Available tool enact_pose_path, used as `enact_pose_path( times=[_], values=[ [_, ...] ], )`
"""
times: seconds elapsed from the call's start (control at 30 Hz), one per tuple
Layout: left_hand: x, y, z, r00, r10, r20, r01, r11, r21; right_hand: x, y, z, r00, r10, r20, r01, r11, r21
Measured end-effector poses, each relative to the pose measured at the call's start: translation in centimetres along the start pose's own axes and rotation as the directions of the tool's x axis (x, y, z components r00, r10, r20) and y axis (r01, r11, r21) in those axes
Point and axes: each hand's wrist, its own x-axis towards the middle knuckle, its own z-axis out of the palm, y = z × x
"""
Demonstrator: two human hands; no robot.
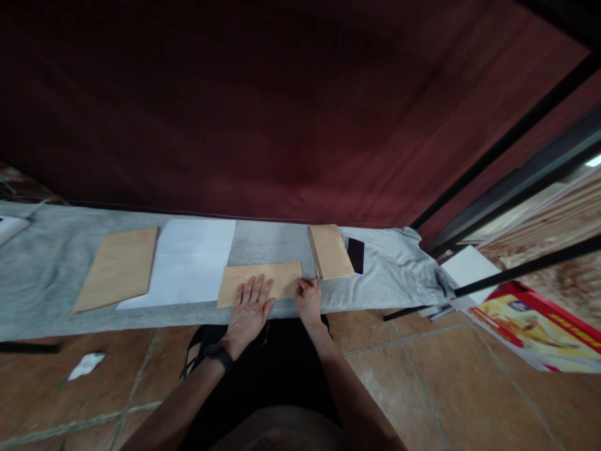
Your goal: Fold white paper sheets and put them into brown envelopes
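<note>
A brown envelope [277, 276] lies flat on the grey cloth [42, 275] covering the table, right in front of me. My left hand [250, 310] rests palm down on its near left part, fingers spread. My right hand [308, 299] sits at the envelope's right end with fingers curled and pinching its edge. A white sheet of paper [188, 262] lies just left of the envelope. A larger brown envelope [118, 267] lies further left. A stack of brown envelopes [330, 250] sits to the right.
A black phone [355, 255] lies beside the envelope stack. A dark red curtain [263, 106] hangs behind the table. A white board [469, 266] and a red and yellow box [539, 326] lie on the tiled floor at right. A scrap of paper [85, 365] lies on the floor at left.
</note>
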Motion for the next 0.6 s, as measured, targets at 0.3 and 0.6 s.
enact_pose_path(
  times=[0.3, 0.6],
  values=[
    [0.1, -0.3, 0.0, 0.998, 0.032, 0.05, -0.033, 0.999, 0.013, -1.2, -3.7, 1.6, 0.956, -0.282, 0.078, 0.283, 0.959, -0.004],
    [0.0, -0.8, 0.6, 0.995, 0.043, 0.091, -0.043, 0.999, 0.002, 0.3, -6.1, 4.3, 0.886, -0.362, 0.289, 0.368, 0.929, 0.032]
  ],
)
